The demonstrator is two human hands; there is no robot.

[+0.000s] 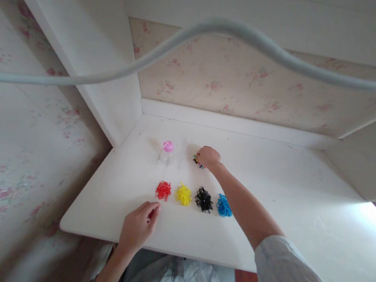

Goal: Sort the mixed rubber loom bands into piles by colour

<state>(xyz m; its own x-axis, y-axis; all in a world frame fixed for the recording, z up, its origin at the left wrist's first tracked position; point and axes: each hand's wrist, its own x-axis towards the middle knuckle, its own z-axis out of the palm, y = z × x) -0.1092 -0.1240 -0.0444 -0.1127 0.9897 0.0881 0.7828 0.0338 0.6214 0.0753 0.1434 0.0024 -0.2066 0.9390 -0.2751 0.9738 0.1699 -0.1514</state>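
Note:
My right hand (208, 157) reaches far over the white table, its fingers curled down at a small mixed heap of coloured rubber bands (196, 160). What its fingertips hold, if anything, is hidden beneath the hand. Near the front edge, my left hand (139, 225) is closed with thumb and fingers together; its contents cannot be made out. Just beyond it lies a pile of red rubber bands (163, 190). To the right, in a row, are piles of yellow bands (183, 194), black bands (204, 200) and blue bands (224, 206), the blue partly behind my right forearm.
A small clear container with a pink top (167, 150) stands left of my right hand. The white table (293, 188) meets a back wall and a left side panel (110, 97). A pale curved tube (225, 27) crosses the upper view.

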